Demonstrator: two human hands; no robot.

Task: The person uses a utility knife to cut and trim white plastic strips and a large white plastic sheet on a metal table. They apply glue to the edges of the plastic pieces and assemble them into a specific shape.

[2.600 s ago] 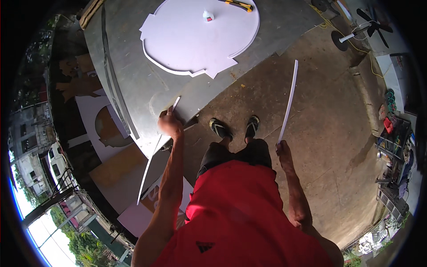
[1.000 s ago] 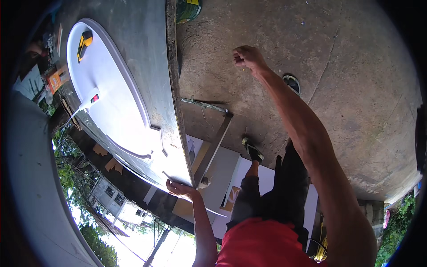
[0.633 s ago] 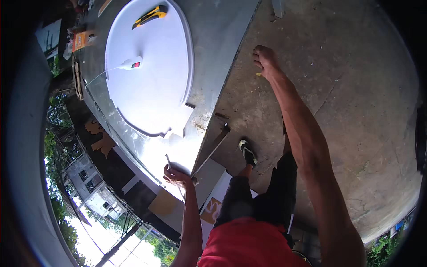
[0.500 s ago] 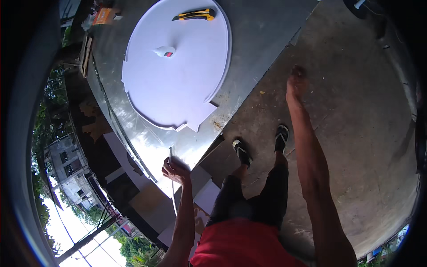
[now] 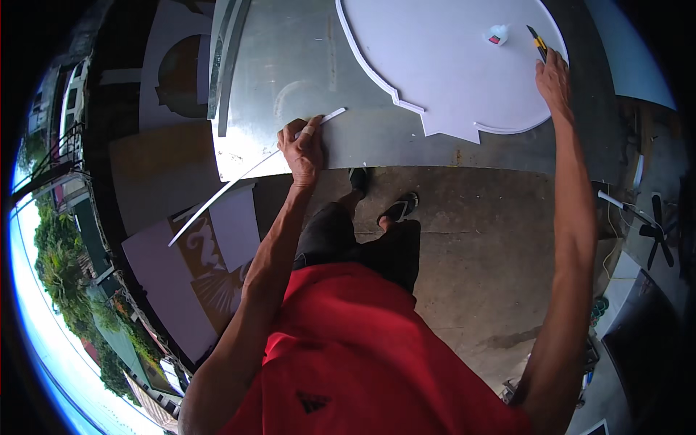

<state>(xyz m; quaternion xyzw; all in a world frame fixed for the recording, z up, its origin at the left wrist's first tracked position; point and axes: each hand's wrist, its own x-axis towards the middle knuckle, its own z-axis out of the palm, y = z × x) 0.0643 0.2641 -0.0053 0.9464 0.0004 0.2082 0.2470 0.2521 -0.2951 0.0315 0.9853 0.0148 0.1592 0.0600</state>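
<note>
My left hand (image 5: 304, 148) is closed on a long thin white strip (image 5: 203, 210), near the corner of the grey metal table (image 5: 290, 65). The strip's lower part extends beyond the table. At the upper right, my right hand (image 5: 554, 81) has its fingers around the yellow-and-black utility knife (image 5: 539, 43) on a large white rounded panel (image 5: 442, 72) with notched edges. A raised white border (image 5: 380, 83) runs along part of the panel's edge. A small white bottle (image 5: 497, 36) with a red label stands on the panel, left of the knife.
Dark metal bars (image 5: 230, 69) lie along the table's left side. Cut boards and panels (image 5: 159, 275) lie lower at the left. Below the table is a concrete floor (image 5: 471, 246). A fan (image 5: 652, 232) and cords are at the right, with a building and trees far left.
The view has turned toward the table. My right hand, earlier holding a strip, then over the floor without it, has moved onto the knife. My left hand still holds its strip.
</note>
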